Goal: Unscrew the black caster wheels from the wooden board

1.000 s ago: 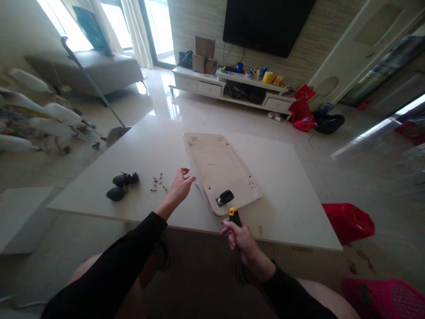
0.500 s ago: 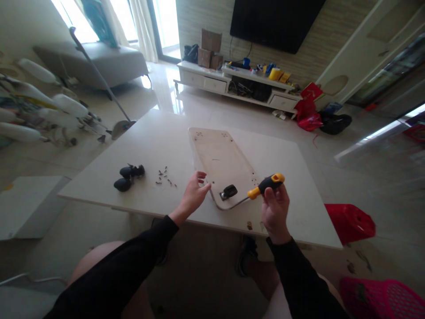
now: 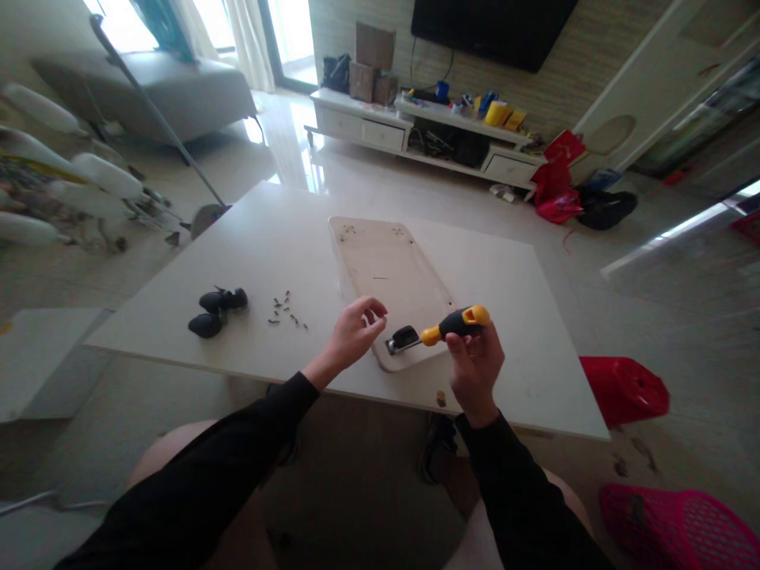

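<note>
My right hand (image 3: 476, 368) is wrapped round a screwdriver (image 3: 456, 324) with a yellow and black handle. Its shaft points left, and the tip is at a black caster wheel (image 3: 404, 338) with a metal plate on the near end of a pale board (image 3: 392, 269). Over the board's left edge is my left hand (image 3: 355, 331), thumb and fingers curled close together; whatever they may hold is too small to make out. Several small screws (image 3: 286, 309) lie left of that hand. Farther left rest more black casters (image 3: 217, 309).
The white table (image 3: 285, 229) bears everything. Beyond it stand a low TV cabinet (image 3: 350, 127) with boxes and a wall TV (image 3: 487, 32). A red stool (image 3: 626, 392) and a pink basket (image 3: 677, 522) are on the floor at right.
The screwdriver has moved left, its tip now at the caster's plate. My left hand's spread fingers have curled together near the board's edge. The view has shifted slightly.
</note>
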### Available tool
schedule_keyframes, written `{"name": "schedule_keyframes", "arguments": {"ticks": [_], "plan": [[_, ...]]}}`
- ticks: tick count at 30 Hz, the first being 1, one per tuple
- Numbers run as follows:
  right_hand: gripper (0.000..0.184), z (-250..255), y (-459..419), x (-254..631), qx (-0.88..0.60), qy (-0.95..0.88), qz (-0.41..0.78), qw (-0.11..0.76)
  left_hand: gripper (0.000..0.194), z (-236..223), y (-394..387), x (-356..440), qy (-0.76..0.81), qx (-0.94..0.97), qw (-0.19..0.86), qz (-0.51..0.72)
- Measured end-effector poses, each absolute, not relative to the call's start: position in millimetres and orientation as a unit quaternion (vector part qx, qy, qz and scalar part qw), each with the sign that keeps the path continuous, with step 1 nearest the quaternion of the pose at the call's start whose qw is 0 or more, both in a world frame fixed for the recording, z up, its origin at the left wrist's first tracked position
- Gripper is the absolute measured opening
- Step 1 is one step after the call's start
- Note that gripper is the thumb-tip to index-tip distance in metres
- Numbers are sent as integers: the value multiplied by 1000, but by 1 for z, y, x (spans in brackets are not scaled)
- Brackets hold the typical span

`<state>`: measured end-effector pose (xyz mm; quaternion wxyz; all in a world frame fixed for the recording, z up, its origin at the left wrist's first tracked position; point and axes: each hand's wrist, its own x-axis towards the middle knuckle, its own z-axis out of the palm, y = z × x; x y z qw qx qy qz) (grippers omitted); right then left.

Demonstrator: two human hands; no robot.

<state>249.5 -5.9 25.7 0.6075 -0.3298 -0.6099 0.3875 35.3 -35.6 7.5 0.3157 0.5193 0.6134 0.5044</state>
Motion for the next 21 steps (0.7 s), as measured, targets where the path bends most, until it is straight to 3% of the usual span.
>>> {"name": "schedule_keyframes", "arguments": {"ticks": [9, 14, 21], "plan": [[32, 14, -6, 249, -324, -642, 368, 590, 16, 18, -40, 36, 533, 571, 380, 495], [34, 14, -6, 249, -320, -620, 344, 628, 16, 25, -42, 36, 520, 589, 378, 490], [35, 13, -5, 251, -317, -646, 329, 611, 14, 27, -44, 35, 520, 602, 368, 481]]}}
